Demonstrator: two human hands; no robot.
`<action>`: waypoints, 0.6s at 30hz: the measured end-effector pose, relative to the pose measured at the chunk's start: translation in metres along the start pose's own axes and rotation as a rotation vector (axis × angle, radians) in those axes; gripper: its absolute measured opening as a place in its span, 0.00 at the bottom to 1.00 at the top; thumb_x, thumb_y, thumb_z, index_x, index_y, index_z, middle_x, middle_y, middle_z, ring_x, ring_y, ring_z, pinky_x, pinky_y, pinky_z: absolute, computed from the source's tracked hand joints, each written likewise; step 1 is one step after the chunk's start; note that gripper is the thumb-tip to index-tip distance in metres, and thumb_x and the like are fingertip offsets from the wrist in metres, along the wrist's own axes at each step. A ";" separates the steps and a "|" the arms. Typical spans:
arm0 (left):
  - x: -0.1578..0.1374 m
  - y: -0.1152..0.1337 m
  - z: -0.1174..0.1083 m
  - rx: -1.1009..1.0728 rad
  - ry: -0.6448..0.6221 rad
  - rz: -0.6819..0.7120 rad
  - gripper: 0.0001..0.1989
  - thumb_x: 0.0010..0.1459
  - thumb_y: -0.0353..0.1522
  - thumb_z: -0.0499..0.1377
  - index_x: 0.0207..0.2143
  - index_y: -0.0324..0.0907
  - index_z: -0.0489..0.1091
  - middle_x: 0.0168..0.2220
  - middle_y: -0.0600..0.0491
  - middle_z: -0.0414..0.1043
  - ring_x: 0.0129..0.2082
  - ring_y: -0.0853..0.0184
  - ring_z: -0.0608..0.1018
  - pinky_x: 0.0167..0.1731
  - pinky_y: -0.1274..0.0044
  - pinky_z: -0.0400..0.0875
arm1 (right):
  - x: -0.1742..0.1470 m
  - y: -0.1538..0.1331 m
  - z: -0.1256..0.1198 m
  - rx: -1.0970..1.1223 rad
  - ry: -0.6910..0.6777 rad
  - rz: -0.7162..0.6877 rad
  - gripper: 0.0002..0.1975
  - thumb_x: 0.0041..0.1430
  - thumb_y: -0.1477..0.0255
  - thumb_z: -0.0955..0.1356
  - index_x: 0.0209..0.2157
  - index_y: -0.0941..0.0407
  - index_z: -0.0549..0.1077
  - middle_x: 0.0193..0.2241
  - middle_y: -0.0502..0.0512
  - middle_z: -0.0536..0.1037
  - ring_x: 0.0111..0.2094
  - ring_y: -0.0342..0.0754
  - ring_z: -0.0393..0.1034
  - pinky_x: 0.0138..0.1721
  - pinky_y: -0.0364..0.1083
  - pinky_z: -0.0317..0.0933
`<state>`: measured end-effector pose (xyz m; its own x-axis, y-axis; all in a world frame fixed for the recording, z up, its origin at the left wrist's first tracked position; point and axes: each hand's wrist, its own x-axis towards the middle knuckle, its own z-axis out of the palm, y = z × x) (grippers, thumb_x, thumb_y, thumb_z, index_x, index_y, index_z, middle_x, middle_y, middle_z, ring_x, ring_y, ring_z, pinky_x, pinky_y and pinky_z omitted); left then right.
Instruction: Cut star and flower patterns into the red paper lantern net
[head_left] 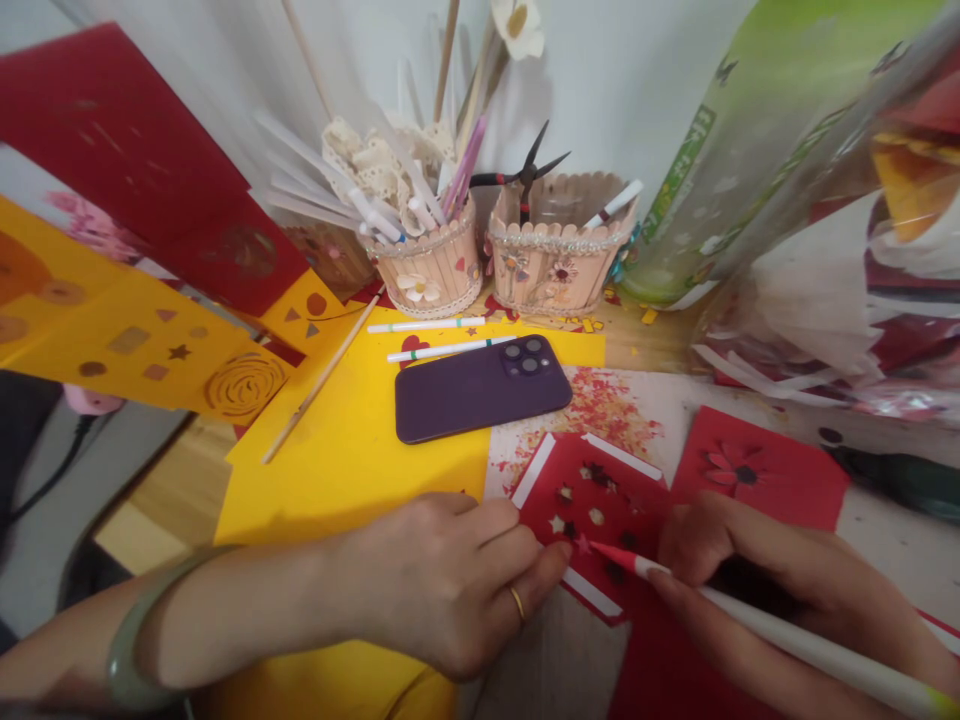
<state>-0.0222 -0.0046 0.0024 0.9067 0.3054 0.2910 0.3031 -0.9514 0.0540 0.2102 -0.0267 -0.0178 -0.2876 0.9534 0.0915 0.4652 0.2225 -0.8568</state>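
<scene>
My left hand (pixel 480 575), wearing a gold ring, is closed at the left edge of a red paper piece (pixel 630 485) with star-shaped cut-outs. Its fingertips press on that edge. White strips run along several of the paper's sides. My right hand (pixel 780 590) grips a slim white pen (pixel 795 630) with a pointed pinkish-red end. The point is at a small pink star (pixel 583 543) on the red paper, close to my left fingertips. Behind my right hand lies a red sheet (pixel 802 470) with a cut flower shape; my fingers hide part of it.
A dark purple phone (pixel 472 395) lies on yellow paper (pixel 322 490), with two white sticks (pixel 427 326) behind it. Two decorated wooden pots (pixel 431 275) hold tools, including pliers (pixel 529 170). Red and yellow crumbs (pixel 611 410) are scattered nearby. A green package (pixel 750 150) stands back right.
</scene>
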 end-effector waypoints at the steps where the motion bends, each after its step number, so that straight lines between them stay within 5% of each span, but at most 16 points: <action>1: 0.000 0.000 0.000 0.003 -0.001 0.000 0.13 0.63 0.23 0.47 0.44 0.27 0.68 0.24 0.53 0.66 0.23 0.68 0.72 0.15 0.77 0.62 | 0.000 0.001 -0.001 -0.013 -0.023 -0.025 0.10 0.54 0.69 0.65 0.21 0.50 0.60 0.15 0.44 0.66 0.13 0.41 0.56 0.12 0.41 0.48; 18: 0.000 -0.001 0.000 0.005 -0.018 0.016 0.12 0.62 0.23 0.49 0.44 0.27 0.68 0.24 0.53 0.64 0.23 0.69 0.72 0.14 0.78 0.63 | 0.003 -0.003 0.000 0.013 -0.007 0.022 0.12 0.53 0.66 0.66 0.20 0.52 0.63 0.15 0.44 0.67 0.15 0.41 0.58 0.15 0.40 0.50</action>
<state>-0.0227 -0.0036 0.0024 0.9166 0.2906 0.2747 0.2897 -0.9561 0.0448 0.2078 -0.0240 -0.0154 -0.2834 0.9565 0.0689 0.4606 0.1988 -0.8651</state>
